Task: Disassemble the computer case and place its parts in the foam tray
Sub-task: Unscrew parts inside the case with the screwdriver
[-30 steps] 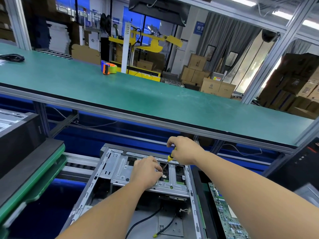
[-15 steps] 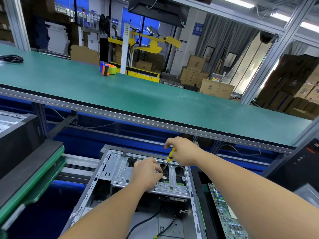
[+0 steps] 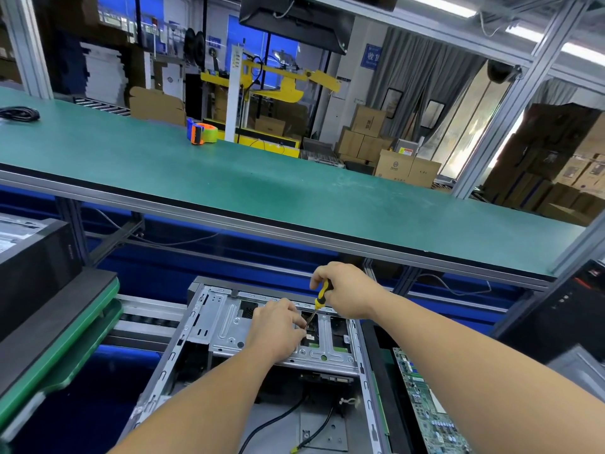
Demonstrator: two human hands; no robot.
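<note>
An open metal computer case (image 3: 183, 352) lies on its side at the bottom centre, with a silver drive bracket (image 3: 229, 326) across its far end. My right hand (image 3: 347, 290) grips a yellow-and-black screwdriver (image 3: 320, 298) whose tip points down into an opening of the bracket. My left hand (image 3: 276, 329) rests on the bracket with its fingertips pinched close to the screwdriver tip; what they pinch is hidden. Black cables (image 3: 278, 421) run over the case floor. A green circuit board (image 3: 425, 407) lies in a dark tray (image 3: 376, 371) right of the case.
A long green bench top (image 3: 262, 191) spans the view above the case, bearing an orange tape dispenser (image 3: 201, 133) and a black cable coil (image 3: 19, 113). Stacked green and black trays (image 3: 59, 332) and a black case (image 3: 32, 263) stand left. Another black case (image 3: 563, 322) is at right.
My right hand has lifted the screwdriver handle slightly and tilted it more upright. My left hand stays on the bracket.
</note>
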